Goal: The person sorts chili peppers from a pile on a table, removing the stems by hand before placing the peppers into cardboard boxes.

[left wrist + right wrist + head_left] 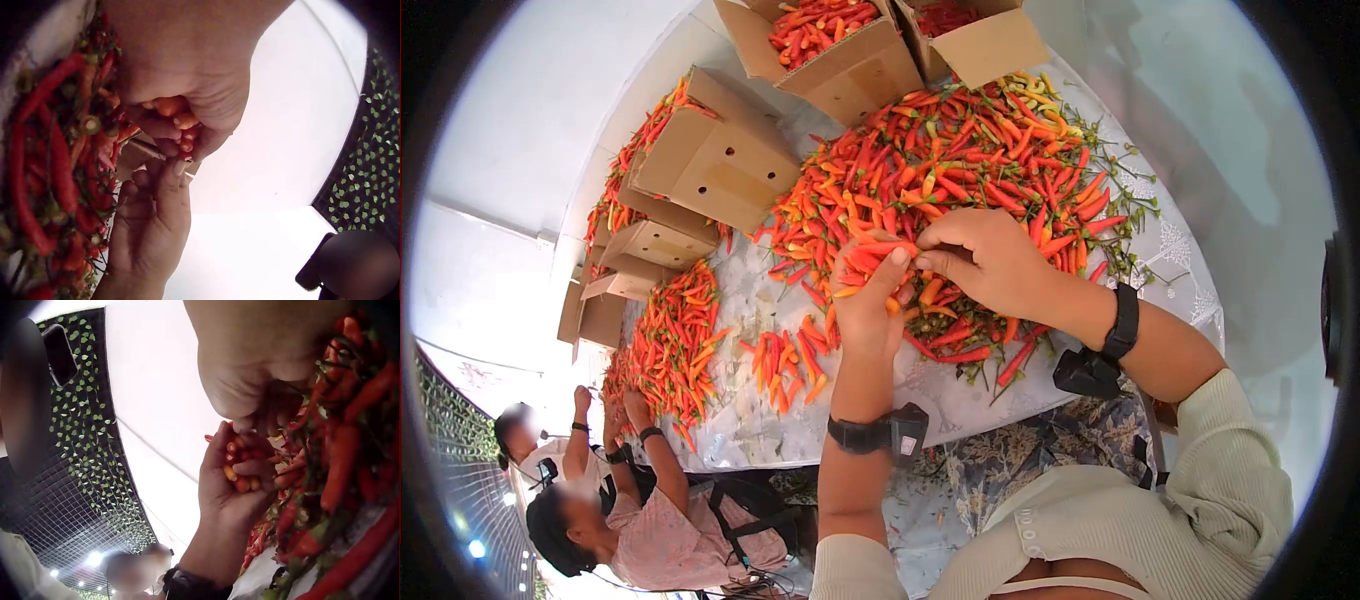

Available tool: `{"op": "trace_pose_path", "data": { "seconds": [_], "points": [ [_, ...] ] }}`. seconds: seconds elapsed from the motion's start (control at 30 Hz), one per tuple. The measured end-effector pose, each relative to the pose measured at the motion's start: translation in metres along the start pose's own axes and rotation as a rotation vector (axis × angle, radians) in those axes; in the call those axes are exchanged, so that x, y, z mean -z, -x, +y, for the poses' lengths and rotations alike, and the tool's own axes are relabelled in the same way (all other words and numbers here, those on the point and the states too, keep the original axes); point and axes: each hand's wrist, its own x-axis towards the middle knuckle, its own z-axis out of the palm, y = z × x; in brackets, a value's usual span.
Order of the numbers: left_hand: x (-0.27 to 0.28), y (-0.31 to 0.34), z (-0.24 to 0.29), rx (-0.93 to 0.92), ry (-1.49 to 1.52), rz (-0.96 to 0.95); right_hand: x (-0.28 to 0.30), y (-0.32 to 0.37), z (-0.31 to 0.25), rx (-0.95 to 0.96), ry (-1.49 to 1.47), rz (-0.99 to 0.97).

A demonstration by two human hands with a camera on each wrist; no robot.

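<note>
Our left grip (pixel 868 314) clasps peppers (pixel 860 264), top one (pixel 884 247) lying lengthwise toward our right grip (pixel 988 262), which pinches its near end

Pale wall (pixel 510 110), leaf-hung dark lattice (pixel 81 444), bright lights (pixel 95 559)

Head view: brightly and evenly lit; closed in by a black, rounded border, with shapes stretched toward it.
Tabletop (pixel 940 410): shown pale grey under soft, diffuse light.
Right wall (pixel 1200 100): faintly marked by soft-edged shadows.
Lamps (pixel 477 549): recorded as small glaring spots, well beyond the tabletop's left end.
White wall (pixel 281 137): bleached almost blank in both wrist views.
Left hand (pixel 187 75), right hand (pixel 153 225): dimmed against that brightness in the wrist views, but clearly lit in the head view.
Peppers (pixel 340 469): vividly rendered from the head; softened close to the wrist lenses.
Faces (pixel 580 490): blurred out.
</note>
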Motion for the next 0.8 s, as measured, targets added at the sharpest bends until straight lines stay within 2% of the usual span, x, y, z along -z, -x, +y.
{"op": "trace_pose_path", "data": {
  "seconds": [0.2,0.5,0.6,0.67,0.8],
  "points": [
    [-0.001,0.003,0.001,0.055,0.049,-0.027,0.003,-0.003,0.001,0.206,-0.002,0.062],
    [0.017,0.001,-0.001,0.181,0.224,-0.156,0.006,-0.002,-0.006,0.393,-0.008,0.001],
    [0.02,-0.003,-0.002,0.218,0.301,-0.112,0.008,0.001,-0.008,0.272,-0.003,-0.033],
    [0.016,-0.005,0.0,0.238,0.374,-0.033,0.008,-0.002,-0.005,0.17,0.109,0.059],
    [0.008,-0.002,0.004,0.206,0.255,0.018,0.014,-0.009,0.012,0.022,0.3,0.229]
  ]
}}
